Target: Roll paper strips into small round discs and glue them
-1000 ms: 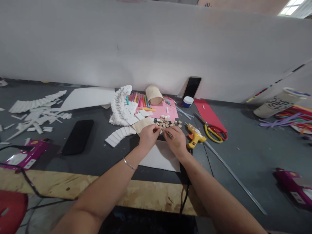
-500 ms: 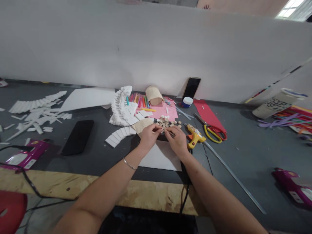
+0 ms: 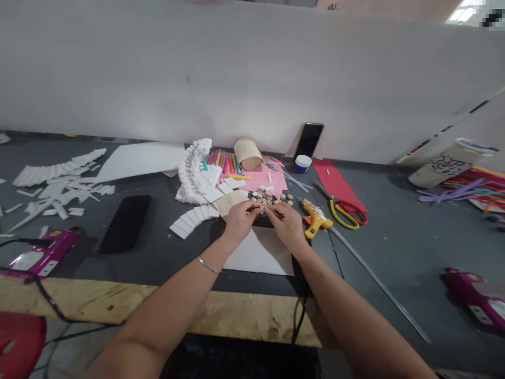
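My left hand (image 3: 240, 220) and my right hand (image 3: 286, 225) meet at the fingertips, pinching something too small to name just below a pile of small tan wooden pieces (image 3: 270, 198). A thin dark tool seems to lie in my right fingers, mostly hidden. Both hands rest above a white foam board (image 3: 258, 255). To the left of my left hand lies a tan paper piece (image 3: 229, 202), beside an arc of white foam tiles (image 3: 193, 220). A yellow hot glue gun (image 3: 314, 220) lies close to my right hand.
Behind stand a white foam sculpture (image 3: 195, 173), pink paper (image 3: 258, 179) with colored markers (image 3: 224, 163) and a phone (image 3: 308, 141). Yellow-handled scissors (image 3: 345, 215), a long metal ruler (image 3: 379, 281) and white foam strips (image 3: 59, 184) lie on the grey table (image 3: 394, 252).
My hands have drawn slightly closer together, and the thin tool seen earlier in my right hand is now mostly hidden by my fingers. The view has shifted slightly.
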### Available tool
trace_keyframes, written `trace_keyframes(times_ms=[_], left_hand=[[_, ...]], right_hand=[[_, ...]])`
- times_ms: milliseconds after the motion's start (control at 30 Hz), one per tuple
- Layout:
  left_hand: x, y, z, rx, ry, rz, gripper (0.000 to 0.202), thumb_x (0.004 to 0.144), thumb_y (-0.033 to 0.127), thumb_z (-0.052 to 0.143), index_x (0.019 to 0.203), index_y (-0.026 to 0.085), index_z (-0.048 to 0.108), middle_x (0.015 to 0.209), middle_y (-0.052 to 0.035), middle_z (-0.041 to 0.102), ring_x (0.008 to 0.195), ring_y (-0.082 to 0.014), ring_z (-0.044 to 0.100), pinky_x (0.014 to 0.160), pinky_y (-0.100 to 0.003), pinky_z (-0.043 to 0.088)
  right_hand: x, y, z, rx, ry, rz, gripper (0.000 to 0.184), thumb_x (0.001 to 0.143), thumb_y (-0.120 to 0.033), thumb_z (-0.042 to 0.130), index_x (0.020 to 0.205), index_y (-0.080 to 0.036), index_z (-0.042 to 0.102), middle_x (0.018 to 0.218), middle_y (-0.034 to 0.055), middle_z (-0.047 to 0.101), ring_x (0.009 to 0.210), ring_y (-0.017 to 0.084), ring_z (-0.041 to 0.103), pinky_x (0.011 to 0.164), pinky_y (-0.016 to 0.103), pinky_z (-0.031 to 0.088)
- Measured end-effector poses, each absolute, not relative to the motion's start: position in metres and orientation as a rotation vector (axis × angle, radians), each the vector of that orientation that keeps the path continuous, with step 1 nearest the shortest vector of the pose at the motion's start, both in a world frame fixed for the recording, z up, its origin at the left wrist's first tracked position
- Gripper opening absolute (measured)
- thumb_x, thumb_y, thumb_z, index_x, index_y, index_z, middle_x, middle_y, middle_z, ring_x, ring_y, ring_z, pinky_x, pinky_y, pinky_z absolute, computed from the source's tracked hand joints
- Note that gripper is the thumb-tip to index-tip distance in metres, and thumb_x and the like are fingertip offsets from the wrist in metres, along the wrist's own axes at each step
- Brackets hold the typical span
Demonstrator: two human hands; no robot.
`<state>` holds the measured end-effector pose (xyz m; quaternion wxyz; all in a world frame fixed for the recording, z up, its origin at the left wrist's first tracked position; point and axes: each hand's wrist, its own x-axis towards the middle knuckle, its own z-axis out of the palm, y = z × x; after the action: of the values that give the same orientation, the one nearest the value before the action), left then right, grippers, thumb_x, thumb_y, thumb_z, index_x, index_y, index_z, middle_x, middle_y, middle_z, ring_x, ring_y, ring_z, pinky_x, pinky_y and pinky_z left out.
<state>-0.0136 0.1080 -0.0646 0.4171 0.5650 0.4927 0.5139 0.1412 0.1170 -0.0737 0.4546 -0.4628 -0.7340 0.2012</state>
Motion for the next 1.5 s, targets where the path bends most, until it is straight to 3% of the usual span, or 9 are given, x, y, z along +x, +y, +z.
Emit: trace_keyframes(times_ms=[167, 400, 567, 900, 1233, 1500], left_hand=[[-0.016, 0.109, -0.066, 1.322, 1.245, 1.279, 0.019, 0.077, 0.033, 0.067, 0.084, 0.016, 0.072, 0.078, -0.0041, 0.071, 0.069, -0.0153, 0.064, 0.064, -0.025, 0.053], [-0.016, 0.11, -0.064, 1.283, 1.267, 1.264, 0.016, 0.075, 0.031, 0.068, 0.078, 0.016, 0.071, 0.066, -0.0009, 0.066, 0.062, -0.0133, 0.062, 0.059, -0.023, 0.05], [-0.013, 0.11, -0.064, 1.164, 1.29, 1.277, 0.013, 0.072, 0.029, 0.072, 0.072, 0.016, 0.07, 0.065, -0.0006, 0.067, 0.059, -0.0128, 0.062, 0.059, -0.024, 0.052], [-0.01, 0.111, -0.066, 1.102, 1.278, 1.226, 0.015, 0.074, 0.025, 0.071, 0.083, 0.014, 0.074, 0.069, -0.0035, 0.071, 0.06, -0.0143, 0.066, 0.06, -0.026, 0.055], [-0.022, 0.117, -0.065, 1.146, 1.222, 1.249, 0.022, 0.066, 0.033, 0.077, 0.07, 0.014, 0.068, 0.063, -0.0001, 0.065, 0.058, -0.0112, 0.059, 0.057, -0.023, 0.049], [-0.016, 0.114, -0.061, 0.959, 1.153, 1.288, 0.024, 0.067, 0.033, 0.076, 0.076, 0.014, 0.065, 0.066, 0.0005, 0.063, 0.059, -0.0108, 0.059, 0.056, -0.023, 0.051]], right_hand=[[0.143, 0.118, -0.075, -1.11, -1.896, 0.47, 0.026, 0.092, -0.035, 0.053, 0.096, -0.023, 0.075, 0.087, 0.0071, 0.073, 0.081, 0.022, 0.066, 0.074, 0.034, 0.049], [0.143, 0.118, -0.076, -1.221, -1.807, 0.581, 0.021, 0.088, -0.036, 0.058, 0.091, -0.022, 0.073, 0.089, 0.0049, 0.075, 0.08, 0.021, 0.067, 0.072, 0.031, 0.049], [0.139, 0.116, -0.074, -1.162, -1.952, 0.411, 0.019, 0.089, -0.029, 0.055, 0.085, -0.022, 0.072, 0.083, 0.0058, 0.073, 0.078, 0.021, 0.065, 0.072, 0.032, 0.046], [0.136, 0.115, -0.082, -1.226, -1.84, 0.519, 0.019, 0.089, -0.032, 0.055, 0.087, -0.021, 0.071, 0.084, 0.0051, 0.072, 0.077, 0.021, 0.065, 0.069, 0.031, 0.046], [0.128, 0.107, -0.073, -1.05, -2.035, 0.419, 0.019, 0.09, -0.026, 0.054, 0.079, -0.024, 0.069, 0.078, 0.0041, 0.071, 0.074, 0.02, 0.062, 0.072, 0.032, 0.044], [0.127, 0.105, -0.071, -1.027, -1.978, 0.535, 0.017, 0.09, -0.027, 0.055, 0.086, -0.022, 0.07, 0.083, 0.0049, 0.072, 0.077, 0.02, 0.063, 0.074, 0.032, 0.045]])
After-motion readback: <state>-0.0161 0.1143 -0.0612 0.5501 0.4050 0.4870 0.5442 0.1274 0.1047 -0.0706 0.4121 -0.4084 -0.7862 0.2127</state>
